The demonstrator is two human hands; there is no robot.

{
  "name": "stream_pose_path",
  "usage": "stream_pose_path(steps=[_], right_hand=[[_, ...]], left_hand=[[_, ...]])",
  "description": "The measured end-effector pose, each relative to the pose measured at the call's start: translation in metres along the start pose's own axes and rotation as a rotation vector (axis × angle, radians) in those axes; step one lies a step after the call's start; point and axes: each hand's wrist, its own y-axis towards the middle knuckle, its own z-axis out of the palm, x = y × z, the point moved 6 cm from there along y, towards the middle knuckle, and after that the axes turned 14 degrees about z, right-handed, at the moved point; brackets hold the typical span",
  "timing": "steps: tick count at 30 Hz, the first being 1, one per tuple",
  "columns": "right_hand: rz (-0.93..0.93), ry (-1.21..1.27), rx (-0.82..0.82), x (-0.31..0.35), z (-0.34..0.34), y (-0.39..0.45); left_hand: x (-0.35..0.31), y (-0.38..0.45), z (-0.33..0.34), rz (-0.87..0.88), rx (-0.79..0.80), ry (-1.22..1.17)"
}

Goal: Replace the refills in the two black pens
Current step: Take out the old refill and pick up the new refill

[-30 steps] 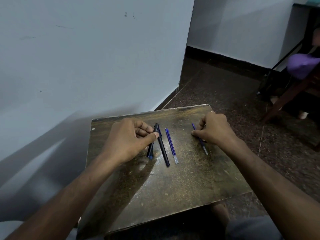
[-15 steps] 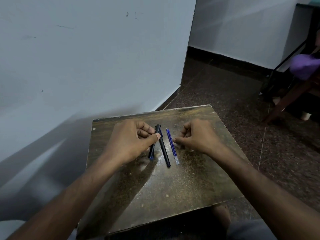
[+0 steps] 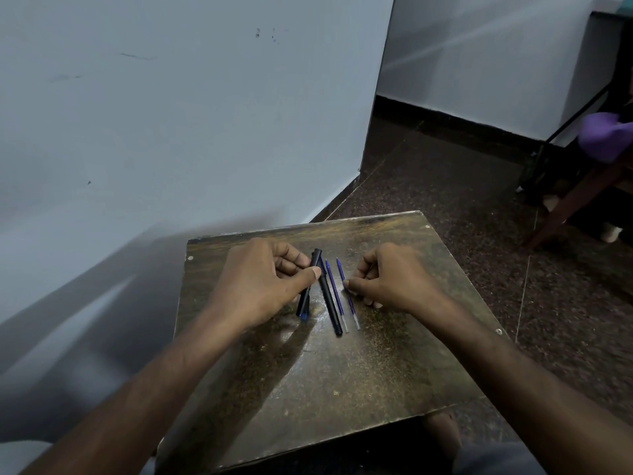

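Two black pens lie near the far middle of a small dark wooden table [image 3: 342, 389]. My left hand [image 3: 263, 282] pinches the left black pen [image 3: 304, 299] between thumb and fingers; its blue end points toward me. The second black pen [image 3: 330, 303] lies free just to its right, meeting the first at the far end in a V. Two blue refills lie parallel beside it: the first refill [image 3: 335, 293] untouched, the second refill [image 3: 352, 310] pinched at its middle by the curled fingertips of my right hand [image 3: 394, 282].
A pale wall runs close along the table's left and far sides. Dark speckled floor lies to the right. At the far right stand wooden furniture legs [image 3: 565, 207] and a purple object [image 3: 603, 135]. My knee shows below the table's near edge.
My right hand has slid left across the table, bringing the second refill from the right side to lie beside the first one. My left hand has kept its hold on the pen.
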Motion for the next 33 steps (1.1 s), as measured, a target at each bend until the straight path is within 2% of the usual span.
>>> stream_pose_path(steps=[5,10,15,25,28,33], right_hand=[[0.002,-0.023,0.014,0.000,0.002,-0.001],[-0.011,-0.146,-0.190,-0.002,-0.020,-0.001],[0.021,-0.234,-0.105,-0.002,-0.008,-0.005],[-0.016,-0.431,-0.072,0.012,0.014,-0.007],[-0.020,-0.229,-0.027,0.013,0.000,-0.006],[-0.013,0.520,0.142,0.015,-0.017,-0.011]], left_hand=[[0.000,0.001,0.000,0.001,0.005,0.021],[0.000,0.001,-0.001,0.014,0.013,0.044],[-0.001,0.001,0.002,0.028,0.022,0.043],[0.001,-0.001,0.008,0.028,0.027,0.023],[0.002,0.001,0.010,0.034,0.038,0.015],[0.004,0.000,0.012,0.051,0.052,-0.019]])
